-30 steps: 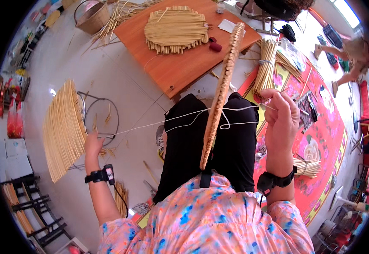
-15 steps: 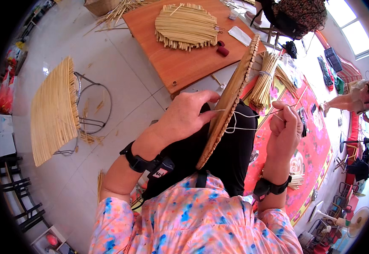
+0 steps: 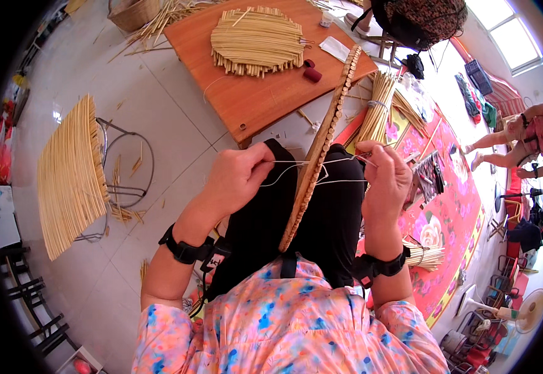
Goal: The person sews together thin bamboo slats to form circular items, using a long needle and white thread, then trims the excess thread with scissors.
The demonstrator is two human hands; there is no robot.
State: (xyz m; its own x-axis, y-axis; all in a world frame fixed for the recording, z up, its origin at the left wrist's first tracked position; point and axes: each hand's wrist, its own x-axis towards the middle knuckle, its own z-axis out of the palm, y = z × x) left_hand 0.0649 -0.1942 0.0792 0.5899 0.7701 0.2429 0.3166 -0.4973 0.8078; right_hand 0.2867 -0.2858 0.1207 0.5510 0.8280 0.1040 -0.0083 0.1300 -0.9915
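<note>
— Both hands are pinching white string: the left hand (image 3: 237, 177) at nine o'clock of the woven straw panel (image 3: 318, 146), the right hand (image 3: 384, 177) at three o'clock.
— Where is the panel sitting?
— Edge-on over the lap. One finished-looking straw mat (image 3: 257, 38) is lying on the bench (image 3: 246, 103); loose straw bundles (image 3: 380, 106) are waiting, so plenty seems left.

Low orange table (image 3: 246, 109) – round straw mat (image 3: 258, 40), red spool (image 3: 312, 73); tiled floor (image 3: 165, 156) beneath

Woven mat (image 3: 318, 146) edge-on between hands, table (image 3: 221, 93) beyond.
</note>
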